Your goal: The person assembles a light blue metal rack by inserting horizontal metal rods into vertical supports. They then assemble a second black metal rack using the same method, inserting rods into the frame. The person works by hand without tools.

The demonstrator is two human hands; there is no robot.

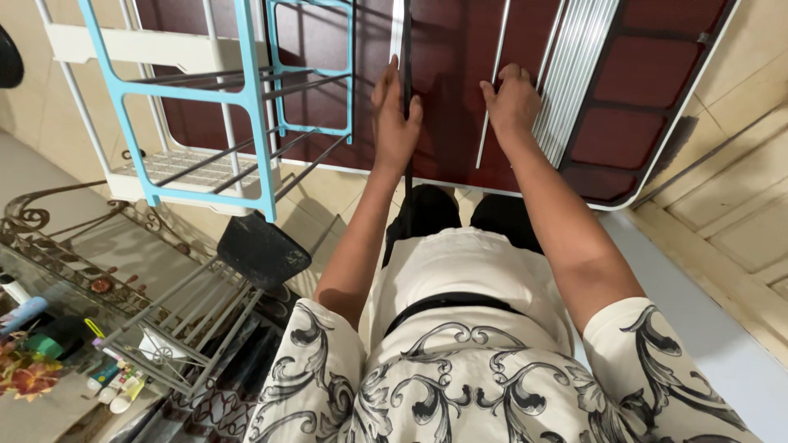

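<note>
- My left hand (396,123) wraps a thin black rod (407,90) at the folded maroon table's (460,98) middle, steadying it upright.
- My right hand (513,102) lies flat, fingers together, on the table beside the rod, bracing it.

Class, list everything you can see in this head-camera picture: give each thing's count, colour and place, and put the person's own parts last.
Folding table: one, dark red underside, white rim, on the floor ahead.
Black bar: one, upright at centre, under the left hand.
Metal rods: several, silver, across the table's underside.
Shelf rack: one, light blue frame, upper left.
White rack: one, behind the blue one.
Wire stand: one, grey, lower left.
Bottles and tubes: several, mixed colours, bottom left.
Left hand: one, gripping the black bar.
Right hand: one, resting on the table's underside.
</note>
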